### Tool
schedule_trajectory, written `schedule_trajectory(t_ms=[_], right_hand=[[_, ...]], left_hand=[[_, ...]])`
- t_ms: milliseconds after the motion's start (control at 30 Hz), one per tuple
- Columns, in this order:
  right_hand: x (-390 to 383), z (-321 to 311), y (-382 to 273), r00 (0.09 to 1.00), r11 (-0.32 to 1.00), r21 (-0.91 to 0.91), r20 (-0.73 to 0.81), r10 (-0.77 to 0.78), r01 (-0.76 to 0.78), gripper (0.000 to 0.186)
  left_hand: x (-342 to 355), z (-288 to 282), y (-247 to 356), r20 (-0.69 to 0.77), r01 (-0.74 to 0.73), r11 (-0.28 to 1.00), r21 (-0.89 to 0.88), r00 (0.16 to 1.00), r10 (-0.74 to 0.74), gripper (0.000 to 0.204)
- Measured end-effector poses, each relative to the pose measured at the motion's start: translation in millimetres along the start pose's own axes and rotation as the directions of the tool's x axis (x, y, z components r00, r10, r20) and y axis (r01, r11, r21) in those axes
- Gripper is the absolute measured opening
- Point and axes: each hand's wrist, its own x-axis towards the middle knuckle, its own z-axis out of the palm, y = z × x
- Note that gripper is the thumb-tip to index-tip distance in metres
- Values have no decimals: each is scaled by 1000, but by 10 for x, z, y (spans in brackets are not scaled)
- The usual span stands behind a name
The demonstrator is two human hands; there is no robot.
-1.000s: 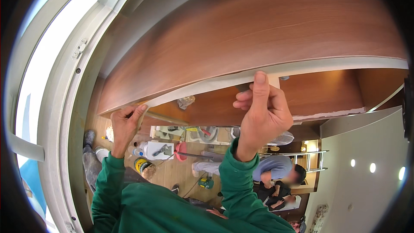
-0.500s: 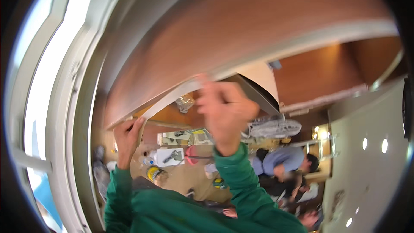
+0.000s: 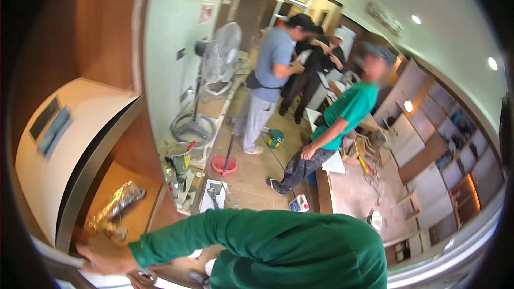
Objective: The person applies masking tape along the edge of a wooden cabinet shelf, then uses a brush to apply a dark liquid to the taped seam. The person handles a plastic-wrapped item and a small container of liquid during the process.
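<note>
My right hand (image 3: pixel 104 252), at the end of a green sleeve, reaches across to the lower left. Its curled fingers close on a pale strip (image 3: pixel 56 253) along a panel edge; blur hides the exact grip. Below it, at the lower rim, a small part of my left hand (image 3: pixel 142 278) shows, its fingers mostly cut off. Close to my right hand is an open wooden cabinet (image 3: pixel 128 174) with a crumpled clear plastic bag (image 3: pixel 118 206) inside. A dark curved edge (image 3: pixel 91 166) borders the cream panel (image 3: pixel 80 112) beside it.
A pedestal fan (image 3: pixel 222 48) and a bucket (image 3: pixel 179 155) stand along the wall. On the floor are a red dustpan (image 3: pixel 224 165) and a white jug (image 3: pixel 300 203). A person in a green shirt (image 3: pixel 350 104) stands by a workbench (image 3: pixel 353 195); others, one in blue (image 3: pixel 273 56), stand farther back.
My view has swung right and up, bringing the room and people into sight. Both hands now appear at the lower left; the long strip between them has mostly left view.
</note>
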Motion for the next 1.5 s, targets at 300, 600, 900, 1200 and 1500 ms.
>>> schedule_trajectory(t_ms=[300, 600, 900, 1200, 1500], right_hand=[[-174, -34, 62, 985, 917, 400, -152, 81, -14, 21], [-74, -125, -333, 996, 820, 571, 90, 1, -53, 15], [-519, -604, -520, 940, 754, 585, 317, 127, -299, 10], [-478, -515, -378, 969, 810, 533, 135, 205, -246, 20], [-371, -324, -219, 969, 850, 467, 156, 194, -245, 18]], left_hand=[[-319, 180, 216, 3, 164, 980, -114, 986, -165, 34], [-50, -340, 421, 222, 301, 722, -623, 953, -206, 53], [235, -456, 2003, -355, 110, 975, -195, 919, -174, 21], [593, 1, 2666, -43, -141, 838, -527, 989, 139, 19], [823, 16, 2883, -43, -159, 887, -434, 987, 156, 9]])
